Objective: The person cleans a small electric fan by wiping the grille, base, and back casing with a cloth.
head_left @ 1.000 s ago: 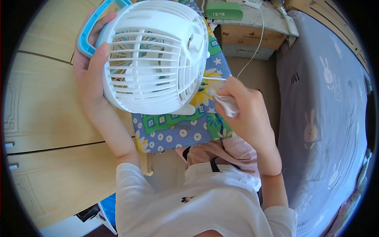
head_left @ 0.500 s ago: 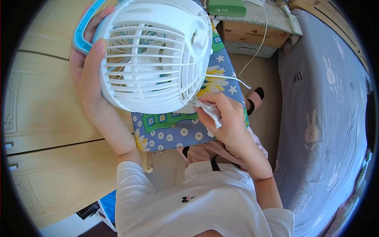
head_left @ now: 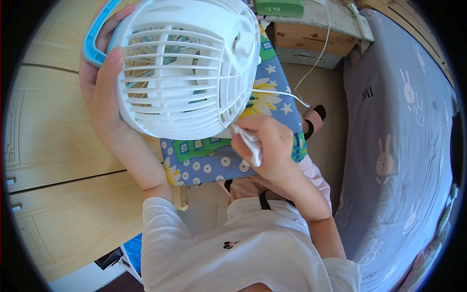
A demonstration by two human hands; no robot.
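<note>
A white electric fan (head_left: 185, 73) with a slatted housing and a round knob (head_left: 243, 43) fills the upper middle of the head view. My left hand (head_left: 104, 73) grips its left rim beside the blue handle (head_left: 97, 34), thumb on the front edge and fingers behind. Pinched in my right hand (head_left: 272, 146) is a crumpled white wipe (head_left: 252, 144), pressed against the lower right of the slats. The fingertips on the fan's far side are partly hidden. A white cord (head_left: 282, 92) runs from the fan to the right.
Under the fan is a small table with a flowered blue cloth (head_left: 214, 168). Wooden cabinet doors (head_left: 53, 131) stand on the left, a bed with a grey-blue sheet (head_left: 384, 121) on the right. A green digital clock (head_left: 279, 8) sits on the drawer unit (head_left: 311, 39) behind.
My right hand with the wipe has shifted slightly left and down along the fan's lower edge. The fan and my left hand have moved a little left.
</note>
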